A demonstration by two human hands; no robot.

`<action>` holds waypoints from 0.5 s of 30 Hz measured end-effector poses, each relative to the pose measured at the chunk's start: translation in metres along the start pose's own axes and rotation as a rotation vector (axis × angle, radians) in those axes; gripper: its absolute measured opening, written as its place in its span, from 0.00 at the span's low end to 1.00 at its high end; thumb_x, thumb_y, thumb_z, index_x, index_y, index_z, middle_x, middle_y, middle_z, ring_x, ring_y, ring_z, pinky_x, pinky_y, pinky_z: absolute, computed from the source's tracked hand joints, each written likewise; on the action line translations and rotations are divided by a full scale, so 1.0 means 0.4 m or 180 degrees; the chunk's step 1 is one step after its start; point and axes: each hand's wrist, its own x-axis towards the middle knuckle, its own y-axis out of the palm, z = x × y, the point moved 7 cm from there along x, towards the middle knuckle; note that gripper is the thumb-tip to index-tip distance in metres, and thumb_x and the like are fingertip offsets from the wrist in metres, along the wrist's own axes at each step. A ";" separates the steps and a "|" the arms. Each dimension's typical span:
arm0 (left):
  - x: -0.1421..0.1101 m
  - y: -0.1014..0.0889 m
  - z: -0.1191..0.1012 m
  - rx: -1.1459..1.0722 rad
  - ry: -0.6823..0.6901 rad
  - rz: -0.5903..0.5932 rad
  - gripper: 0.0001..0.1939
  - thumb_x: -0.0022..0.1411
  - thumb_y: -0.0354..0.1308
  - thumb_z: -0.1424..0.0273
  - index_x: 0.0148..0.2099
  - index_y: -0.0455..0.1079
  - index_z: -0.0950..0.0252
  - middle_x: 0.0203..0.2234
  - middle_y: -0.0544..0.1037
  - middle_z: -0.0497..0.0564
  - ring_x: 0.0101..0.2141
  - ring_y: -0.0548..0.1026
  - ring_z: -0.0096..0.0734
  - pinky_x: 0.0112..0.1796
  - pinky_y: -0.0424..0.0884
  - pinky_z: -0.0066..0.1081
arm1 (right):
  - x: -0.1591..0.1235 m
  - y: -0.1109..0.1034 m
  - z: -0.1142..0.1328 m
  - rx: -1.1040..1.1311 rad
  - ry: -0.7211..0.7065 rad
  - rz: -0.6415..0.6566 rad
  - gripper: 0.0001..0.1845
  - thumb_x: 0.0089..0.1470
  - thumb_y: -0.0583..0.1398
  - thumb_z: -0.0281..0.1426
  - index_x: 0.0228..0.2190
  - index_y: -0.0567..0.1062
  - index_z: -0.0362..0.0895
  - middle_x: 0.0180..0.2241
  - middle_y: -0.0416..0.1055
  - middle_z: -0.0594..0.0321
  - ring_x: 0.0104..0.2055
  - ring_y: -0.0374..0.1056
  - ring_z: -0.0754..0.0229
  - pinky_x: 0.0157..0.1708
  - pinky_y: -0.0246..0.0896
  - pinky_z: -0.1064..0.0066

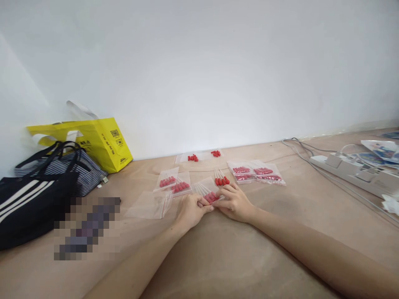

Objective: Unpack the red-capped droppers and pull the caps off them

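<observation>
Hands, left (192,209) and right (235,203), meeting at the near edge of a clear bag (204,187) of red-tipped sticks on the tabletop (218,253); each grip is narrow, fingers closed on the bag's edge. Loose red-tipped sticks (222,181) lie just beyond the right hand. Two filled bags (175,182) overlap to the left, above an unfilled bag (149,204); further filled bags (258,172) lie to the right. More red-tipped pieces (192,158) rest near the wall (199,74). Far left, a yellow bag (115,145); far right, a power strip (352,172).
</observation>
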 end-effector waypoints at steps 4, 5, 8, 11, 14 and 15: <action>-0.018 0.006 -0.034 0.0047 0.0192 0.0123 0.14 0.50 0.56 0.60 0.22 0.71 0.66 0.15 0.70 0.45 0.19 0.66 0.25 0.21 0.61 0.25 | 0.002 -0.005 -0.006 -0.0172 -0.0035 -0.0093 0.12 0.52 0.53 0.28 0.23 0.74 0.49 0.27 0.64 0.63 0.32 0.54 0.62 0.32 0.44 0.69; -0.020 0.003 -0.050 0.0112 0.0422 0.0177 0.15 0.54 0.53 0.60 0.23 0.71 0.66 0.16 0.70 0.45 0.19 0.67 0.25 0.22 0.62 0.26 | -0.001 -0.008 -0.013 -0.0212 -0.0028 -0.0140 0.13 0.51 0.53 0.27 0.22 0.74 0.49 0.25 0.63 0.63 0.30 0.53 0.63 0.31 0.43 0.69; -0.026 -0.013 -0.100 0.0364 0.1353 0.0305 0.13 0.59 0.46 0.68 0.35 0.73 0.63 0.28 0.75 0.49 0.31 0.71 0.29 0.33 0.67 0.29 | -0.012 -0.016 -0.039 -0.0192 -0.0034 -0.0266 0.14 0.51 0.53 0.24 0.21 0.73 0.49 0.20 0.59 0.66 0.27 0.51 0.64 0.30 0.40 0.69; -0.023 -0.017 -0.115 0.0689 0.1904 0.0441 0.17 0.61 0.44 0.72 0.50 0.64 0.57 0.45 0.70 0.49 0.43 0.68 0.30 0.43 0.65 0.32 | -0.020 -0.020 -0.057 -0.0077 -0.0072 -0.0307 0.14 0.51 0.53 0.23 0.21 0.73 0.49 0.19 0.60 0.67 0.27 0.52 0.65 0.32 0.39 0.68; -0.015 0.003 -0.108 0.0946 0.1923 0.0593 0.18 0.62 0.41 0.71 0.54 0.59 0.57 0.51 0.65 0.50 0.48 0.66 0.31 0.46 0.64 0.33 | -0.024 -0.018 -0.073 -0.0061 -0.0021 -0.0259 0.12 0.51 0.53 0.25 0.22 0.73 0.48 0.20 0.63 0.67 0.28 0.52 0.65 0.33 0.39 0.68; -0.015 0.011 -0.106 0.0997 0.1891 0.0610 0.18 0.62 0.41 0.70 0.54 0.59 0.59 0.51 0.65 0.50 0.48 0.65 0.31 0.46 0.64 0.33 | -0.025 -0.015 -0.079 -0.0076 0.0013 -0.0209 0.12 0.51 0.54 0.25 0.22 0.73 0.48 0.20 0.63 0.67 0.29 0.53 0.65 0.33 0.39 0.67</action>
